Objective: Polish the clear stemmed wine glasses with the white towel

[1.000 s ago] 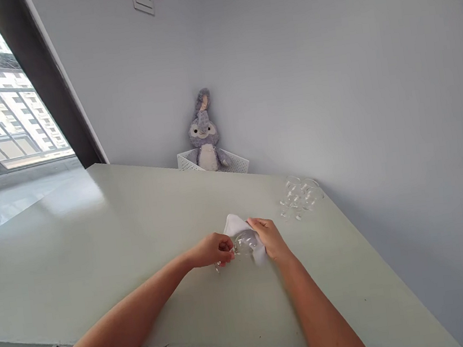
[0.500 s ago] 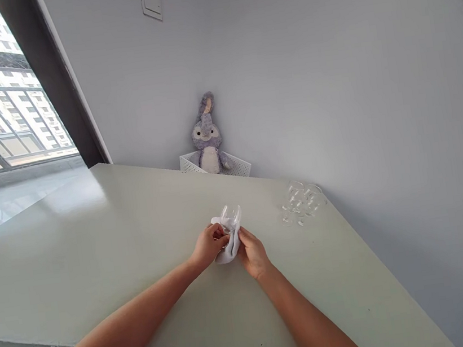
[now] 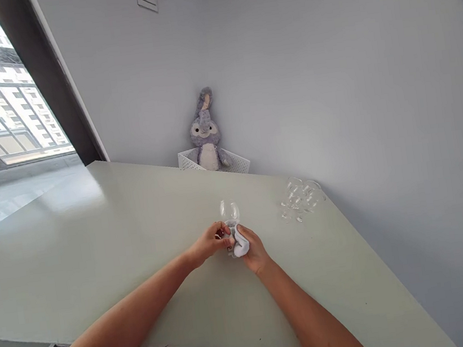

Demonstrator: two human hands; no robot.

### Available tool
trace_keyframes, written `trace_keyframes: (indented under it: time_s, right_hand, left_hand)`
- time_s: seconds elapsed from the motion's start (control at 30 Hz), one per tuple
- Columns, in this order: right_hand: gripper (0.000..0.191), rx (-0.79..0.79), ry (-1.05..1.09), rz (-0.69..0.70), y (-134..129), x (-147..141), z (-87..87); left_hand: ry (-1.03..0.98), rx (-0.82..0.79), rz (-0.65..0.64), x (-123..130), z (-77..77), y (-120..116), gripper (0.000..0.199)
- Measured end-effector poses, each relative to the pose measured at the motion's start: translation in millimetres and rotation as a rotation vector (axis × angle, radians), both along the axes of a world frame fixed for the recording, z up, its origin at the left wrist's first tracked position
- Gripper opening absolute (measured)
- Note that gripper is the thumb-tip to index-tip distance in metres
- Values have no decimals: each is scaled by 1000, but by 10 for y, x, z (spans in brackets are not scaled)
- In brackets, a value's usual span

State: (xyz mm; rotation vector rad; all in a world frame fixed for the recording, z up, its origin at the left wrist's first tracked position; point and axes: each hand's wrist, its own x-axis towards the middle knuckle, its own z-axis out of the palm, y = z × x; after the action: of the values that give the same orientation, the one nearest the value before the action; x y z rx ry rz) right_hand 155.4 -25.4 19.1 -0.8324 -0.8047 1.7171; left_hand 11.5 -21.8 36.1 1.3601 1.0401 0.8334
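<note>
A clear stemmed glass [image 3: 230, 212] stands out above my fingers near the middle of the table, bowl upward. My left hand [image 3: 210, 243] is closed at its stem from the left, thumb and fingers pinching it. In my right hand [image 3: 255, 251] is a folded white cloth [image 3: 241, 245], pressed against the right side of the glass below the bowl. The foot shows faintly under my fingers; I cannot tell whether it touches the table.
Several clear glasses [image 3: 300, 197] are clustered at the table's right back edge, beside the wall. Behind the far edge of the pale table [image 3: 142, 208], a grey plush rabbit [image 3: 205, 134] sits in a white perforated basket [image 3: 239, 164]. A window [image 3: 5, 106] is at the left.
The white cloth was wrapped around both sides of the glass; now it is bunched at the right side in my right hand. More of the glass shows. The view has shifted slightly.
</note>
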Motion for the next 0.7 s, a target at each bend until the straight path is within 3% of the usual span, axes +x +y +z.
trace_keyframes:
  time_s: [0.17,0.27,0.43,0.6,0.7]
  right_hand:
    - [23,-34,110,67,-38,-34,58]
    - [23,-31,118,131,-74,-69,84]
    - [24,-109,116,119,-76,-89,84]
    - [20,-234,162,29,-20,-65,41]
    - [22,-181,146,-30,47,0,0]
  left_hand:
    - [-385,-135,64,24,11,-32,43]
    - [-519,-150,20,21,17,-48,56]
    - [-556,-197,-124,31,40,-67,43]
    - [-581,-76,-75,61,100,-93,39]
    - [-492,-15,-61,52,133,-106,41]
